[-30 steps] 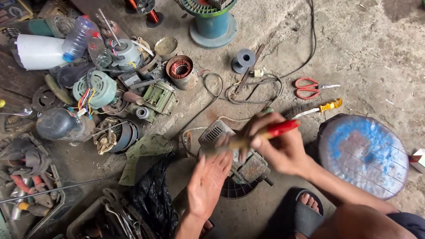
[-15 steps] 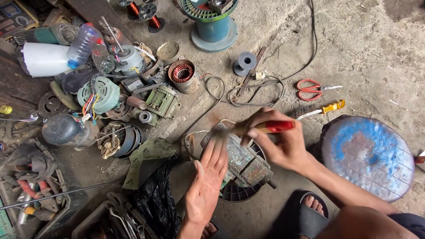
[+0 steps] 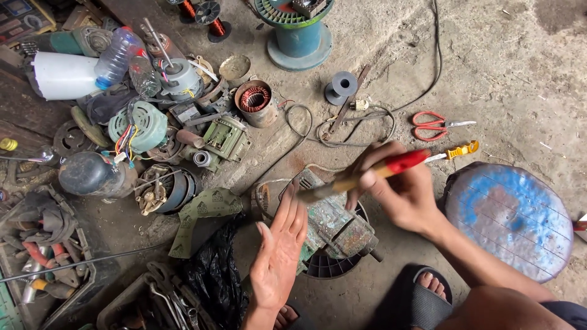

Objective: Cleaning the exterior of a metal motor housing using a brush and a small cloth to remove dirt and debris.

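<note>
Currently gripping red-handled brush in right hand — fingers clamped; left hand flat, open, bracing green motor.

Right hand grips a red-handled brush, bristle end over a grimy green motor on the concrete floor. Left hand open, palm up, fingertips touching the motor. Red scissors lie well apart above; blue round stool just right; motor parts heaped to the left
</note>
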